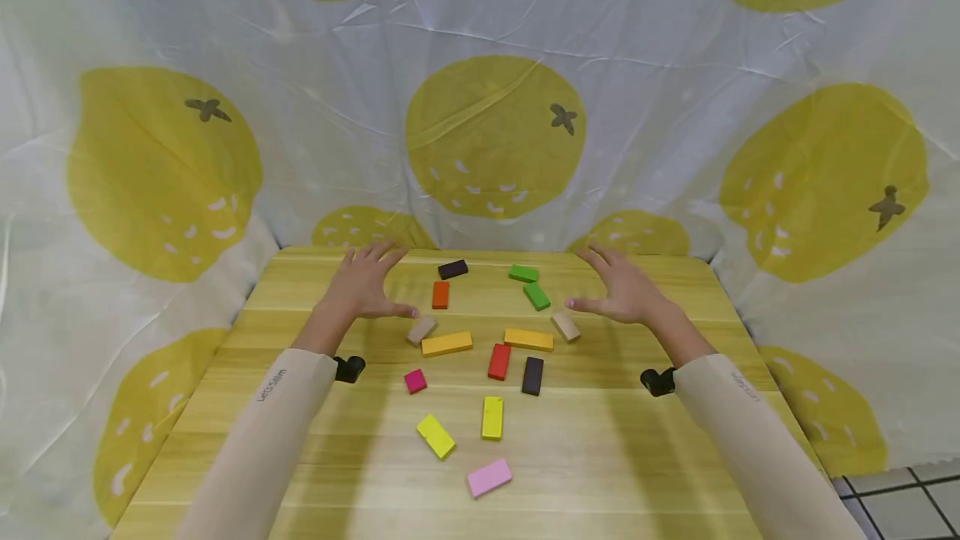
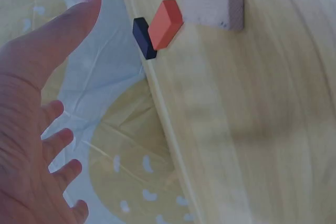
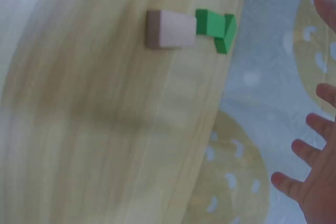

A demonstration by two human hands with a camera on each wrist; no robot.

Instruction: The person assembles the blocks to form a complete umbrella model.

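My left hand (image 1: 363, 283) hovers over the table's left side with fingers spread and nothing held; its thumb is nearest a plain wooden block (image 1: 422, 330) and an orange-red block (image 1: 440, 295). Mirroring it, my right hand (image 1: 622, 288) has its fingers spread, empty, beside another plain wooden block (image 1: 566, 327) and two green blocks (image 1: 536, 297). Between the hands lie two orange-yellow blocks (image 1: 447, 344), a red block (image 1: 498, 362), a dark block (image 1: 532, 376) and, at the back, another dark block (image 1: 453, 269). In the left wrist view the thumb (image 2: 79, 19) points away from the fingers.
Nearer the front of the wooden table (image 1: 585, 473) lie a magenta block (image 1: 415, 382), two yellow blocks (image 1: 492, 418) and a pink block (image 1: 489, 478). A lemon-patterned curtain (image 1: 645, 148) surrounds the back and sides. Tiled floor (image 1: 903, 507) shows at lower right.
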